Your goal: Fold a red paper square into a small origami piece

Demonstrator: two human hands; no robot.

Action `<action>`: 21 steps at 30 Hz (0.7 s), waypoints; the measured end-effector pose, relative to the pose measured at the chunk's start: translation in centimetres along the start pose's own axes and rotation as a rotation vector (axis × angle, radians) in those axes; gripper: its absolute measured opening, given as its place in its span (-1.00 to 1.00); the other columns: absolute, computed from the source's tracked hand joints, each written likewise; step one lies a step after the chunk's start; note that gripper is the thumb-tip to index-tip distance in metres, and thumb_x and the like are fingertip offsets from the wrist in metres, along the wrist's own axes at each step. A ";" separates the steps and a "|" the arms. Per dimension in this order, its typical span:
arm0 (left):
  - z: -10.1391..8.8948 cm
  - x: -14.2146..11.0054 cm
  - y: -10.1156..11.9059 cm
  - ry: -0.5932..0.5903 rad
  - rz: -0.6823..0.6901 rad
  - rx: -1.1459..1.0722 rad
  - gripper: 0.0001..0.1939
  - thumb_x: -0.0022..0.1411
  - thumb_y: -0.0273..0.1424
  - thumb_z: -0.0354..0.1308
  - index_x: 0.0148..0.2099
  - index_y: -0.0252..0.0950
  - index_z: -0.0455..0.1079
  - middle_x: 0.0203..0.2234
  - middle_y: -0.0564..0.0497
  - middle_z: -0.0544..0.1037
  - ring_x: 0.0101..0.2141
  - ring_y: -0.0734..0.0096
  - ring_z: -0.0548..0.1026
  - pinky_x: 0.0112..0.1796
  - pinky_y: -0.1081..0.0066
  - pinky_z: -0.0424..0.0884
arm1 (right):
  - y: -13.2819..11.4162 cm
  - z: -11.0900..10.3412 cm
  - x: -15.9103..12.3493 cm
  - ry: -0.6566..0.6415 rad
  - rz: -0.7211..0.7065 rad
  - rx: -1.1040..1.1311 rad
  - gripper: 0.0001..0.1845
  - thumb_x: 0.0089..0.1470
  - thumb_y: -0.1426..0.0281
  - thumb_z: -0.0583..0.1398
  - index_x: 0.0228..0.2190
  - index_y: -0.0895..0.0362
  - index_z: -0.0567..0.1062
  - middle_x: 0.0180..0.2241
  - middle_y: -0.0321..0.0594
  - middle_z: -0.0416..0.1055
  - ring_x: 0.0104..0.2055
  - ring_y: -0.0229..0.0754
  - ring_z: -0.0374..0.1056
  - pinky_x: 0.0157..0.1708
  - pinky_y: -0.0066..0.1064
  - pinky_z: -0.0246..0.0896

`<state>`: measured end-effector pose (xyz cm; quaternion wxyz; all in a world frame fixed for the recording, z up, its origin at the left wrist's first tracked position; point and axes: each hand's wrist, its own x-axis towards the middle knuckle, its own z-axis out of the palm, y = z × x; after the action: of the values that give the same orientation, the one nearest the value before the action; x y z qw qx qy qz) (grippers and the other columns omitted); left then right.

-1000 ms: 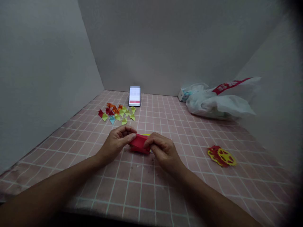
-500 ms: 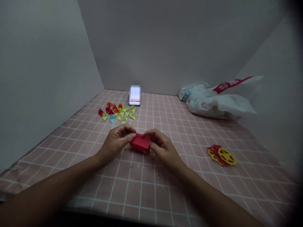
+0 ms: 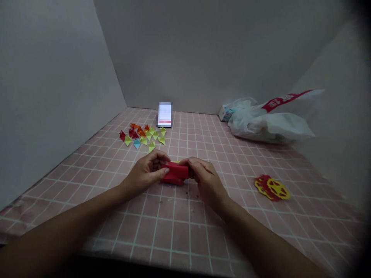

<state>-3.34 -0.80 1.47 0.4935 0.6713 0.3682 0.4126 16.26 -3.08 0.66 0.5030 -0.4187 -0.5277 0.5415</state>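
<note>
A folded piece of red paper (image 3: pixel 177 170) is held up between both hands, over the middle of the table. My left hand (image 3: pixel 146 170) pinches its left end, thumb in front and fingers behind. At the right end, my right hand (image 3: pixel 204 175) grips the edge between thumb and fingertips. More red paper shows just under the folded piece; whether it is a separate sheet I cannot tell. A sliver of yellow paper (image 3: pixel 175 161) peeks out behind the red. Several small folded paper figures (image 3: pixel 141 132) in orange, red, yellow and blue lie beyond my left hand.
Against the back wall stands a lit phone (image 3: pixel 165 114). A white plastic bag (image 3: pixel 266 125) with a red band lies at the back right, beside a small tissue box (image 3: pixel 223 113). Red and yellow paper cutouts (image 3: pixel 272 188) rest at the right. Walls enclose the pink checked tablecloth (image 3: pixel 162 227).
The red paper has turned from a slant to nearly level and looks narrower. My right hand has shifted slightly right, its fingers closing on the paper's right end.
</note>
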 end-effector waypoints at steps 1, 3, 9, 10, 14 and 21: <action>0.0 0.0 0.1 -0.044 -0.007 -0.005 -0.78 0.10 -0.46 0.27 -0.17 -0.28 0.38 -0.34 0.05 0.48 -0.34 0.45 0.47 -0.31 0.44 0.41 | -0.1 0.0 0.0 -0.025 -0.004 -0.070 -0.67 0.16 0.18 0.17 -0.44 0.16 0.56 -0.43 -0.22 0.45 -0.38 -0.23 0.34 -0.35 -0.40 0.21; 0.0 0.0 0.1 -0.100 -0.013 -0.020 -0.76 0.09 -0.48 0.27 -0.15 -0.28 0.37 -0.33 0.04 0.48 -0.34 0.45 0.47 -0.32 0.44 0.41 | -0.2 0.1 0.0 -0.120 0.031 -0.126 -0.72 0.11 0.20 0.22 -0.46 0.16 0.54 -0.46 -0.26 0.42 -0.42 -0.26 0.28 -0.39 -0.42 0.15; -0.1 0.0 -0.5 -0.019 0.002 -0.122 -0.76 0.13 -0.48 0.27 -0.14 -0.27 0.35 -0.31 0.05 0.47 -0.32 0.49 0.47 -0.32 0.48 0.41 | 0.5 0.4 -0.1 -0.231 0.165 -0.047 -0.73 0.03 0.22 0.26 -0.53 0.17 0.48 -0.53 -0.32 0.32 -0.49 -0.33 0.17 -0.47 -0.45 0.06; 0.0 0.1 -0.5 -0.013 -0.003 -0.137 -0.76 0.13 -0.48 0.28 -0.14 -0.27 0.35 -0.30 0.05 0.48 -0.31 0.48 0.47 -0.30 0.48 0.42 | 0.6 0.4 -0.1 -0.239 0.198 -0.017 -0.73 0.01 0.21 0.27 -0.52 0.17 0.47 -0.54 -0.33 0.31 -0.51 -0.33 0.17 -0.48 -0.45 0.06; 0.2 0.0 -0.5 0.008 -0.016 -0.145 -0.76 0.12 -0.46 0.30 -0.16 -0.27 0.36 -0.30 0.04 0.50 -0.28 0.46 0.49 -0.24 0.45 0.45 | 0.9 0.5 -0.1 -0.251 0.248 0.064 -0.71 -0.04 0.20 0.32 -0.53 0.17 0.45 -0.56 -0.36 0.29 -0.54 -0.36 0.16 -0.49 -0.46 0.07; 0.2 -0.1 -0.6 0.033 -0.157 -0.213 -0.72 0.16 -0.29 0.30 -0.12 -0.29 0.42 -0.34 0.01 0.55 -0.37 0.43 0.50 -0.34 0.44 0.43 | 1.2 0.5 0.0 -0.122 0.203 0.110 -0.72 -0.02 0.17 0.33 -0.48 0.13 0.49 -0.52 -0.28 0.41 -0.49 -0.28 0.29 -0.45 -0.41 0.20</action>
<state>-3.24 -0.80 0.85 0.5867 0.5773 0.3819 0.4203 15.68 -3.06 -0.47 0.4351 -0.4079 -0.4816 0.6421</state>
